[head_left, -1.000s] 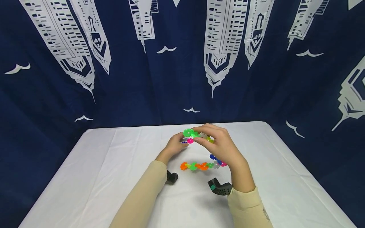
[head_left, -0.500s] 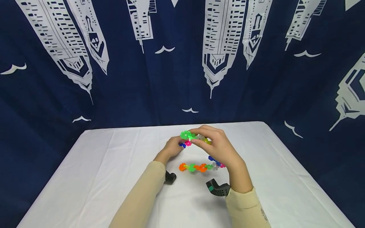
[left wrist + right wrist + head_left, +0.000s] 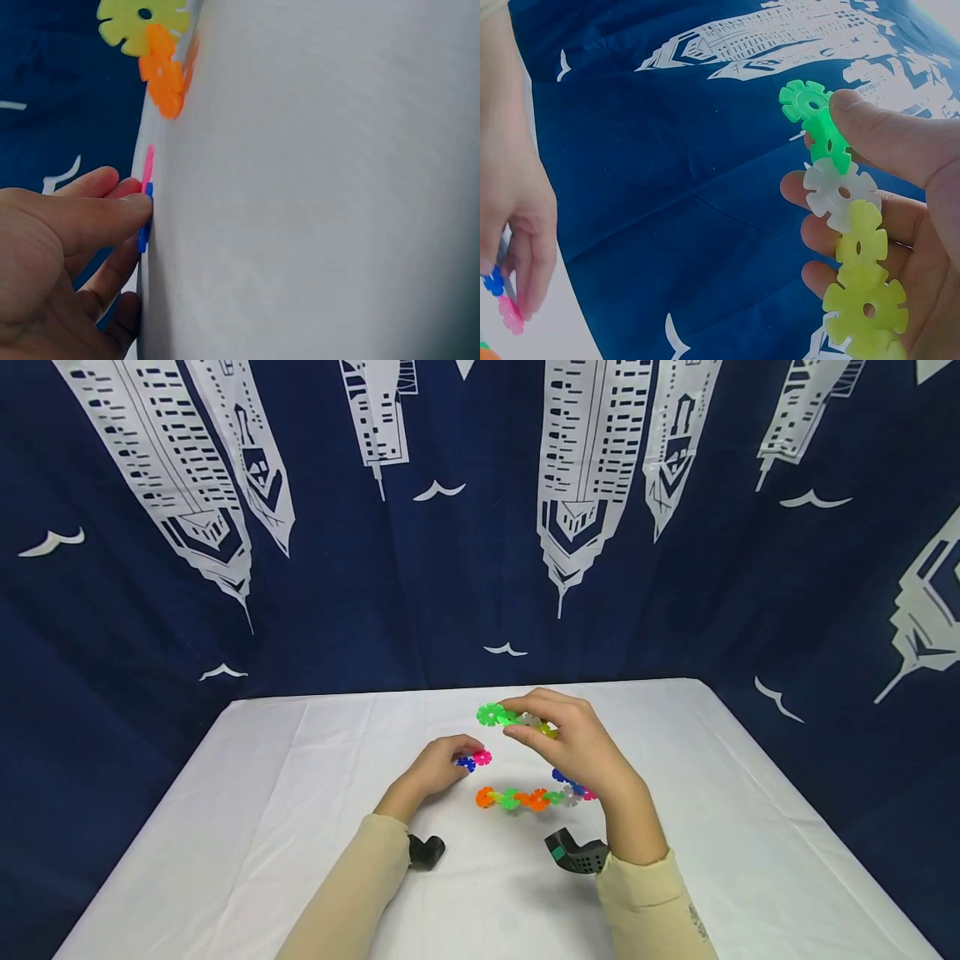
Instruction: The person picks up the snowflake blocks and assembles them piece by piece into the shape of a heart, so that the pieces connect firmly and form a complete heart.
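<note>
In the head view my left hand [image 3: 438, 763] pinches a joined pair of flower-shaped plastic discs, one pink [image 3: 483, 757] and one blue [image 3: 467, 764]. Thumb and fingertips meet on the blue disc [image 3: 145, 225] in the left wrist view, low over the cloth; whether it touches cannot be told. My right hand [image 3: 573, 739] is raised and holds a chain of interlocked flower discs. Its thumb presses near the green discs [image 3: 829, 142], and a white disc [image 3: 843, 193] and yellow discs [image 3: 866, 309] run down along the fingers.
A second chain of orange, green, clear and blue flower discs [image 3: 537, 799] lies on the white-covered table [image 3: 300, 827], between and below my hands. A dark blue curtain [image 3: 420, 577] with white buildings hangs behind the table's far edge.
My left hand has moved left and nearer, away from my right hand, carrying the pink and blue discs. My right hand stays almost still with its chain.
</note>
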`<state>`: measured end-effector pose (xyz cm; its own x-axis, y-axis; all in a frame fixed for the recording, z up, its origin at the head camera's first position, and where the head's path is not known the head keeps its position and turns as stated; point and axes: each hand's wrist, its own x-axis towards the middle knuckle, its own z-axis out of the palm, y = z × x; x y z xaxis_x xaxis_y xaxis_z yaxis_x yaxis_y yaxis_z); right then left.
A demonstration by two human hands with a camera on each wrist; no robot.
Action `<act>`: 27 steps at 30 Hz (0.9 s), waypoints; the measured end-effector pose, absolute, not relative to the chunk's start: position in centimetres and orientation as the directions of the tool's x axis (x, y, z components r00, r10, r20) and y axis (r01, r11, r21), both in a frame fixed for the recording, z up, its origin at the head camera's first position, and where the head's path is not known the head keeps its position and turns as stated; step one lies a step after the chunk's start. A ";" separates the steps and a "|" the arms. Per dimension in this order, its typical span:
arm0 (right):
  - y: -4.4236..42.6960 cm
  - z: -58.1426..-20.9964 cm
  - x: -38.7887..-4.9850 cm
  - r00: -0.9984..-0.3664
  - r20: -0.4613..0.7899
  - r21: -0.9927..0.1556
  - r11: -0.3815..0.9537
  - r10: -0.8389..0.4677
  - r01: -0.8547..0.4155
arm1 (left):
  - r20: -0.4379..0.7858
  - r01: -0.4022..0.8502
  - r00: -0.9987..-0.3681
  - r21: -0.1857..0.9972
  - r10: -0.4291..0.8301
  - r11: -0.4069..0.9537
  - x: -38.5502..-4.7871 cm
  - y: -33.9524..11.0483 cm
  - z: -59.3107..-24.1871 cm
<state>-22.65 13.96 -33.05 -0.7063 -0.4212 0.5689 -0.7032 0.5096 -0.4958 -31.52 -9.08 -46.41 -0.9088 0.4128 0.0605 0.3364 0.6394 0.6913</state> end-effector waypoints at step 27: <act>13.8 -33.2 -22.7 -0.700 0.563 -0.484 0.511 -0.440 -0.710 | 0.070 0.179 -0.981 0.678 0.180 0.713 -27.7 -13.7 -46.4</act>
<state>-22.74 13.75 -33.25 -0.7002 -0.4396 0.5626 -0.7100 0.5114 -0.4840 -27.67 -13.66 -46.36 -0.9811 0.1802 0.0700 0.1793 0.7125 0.6784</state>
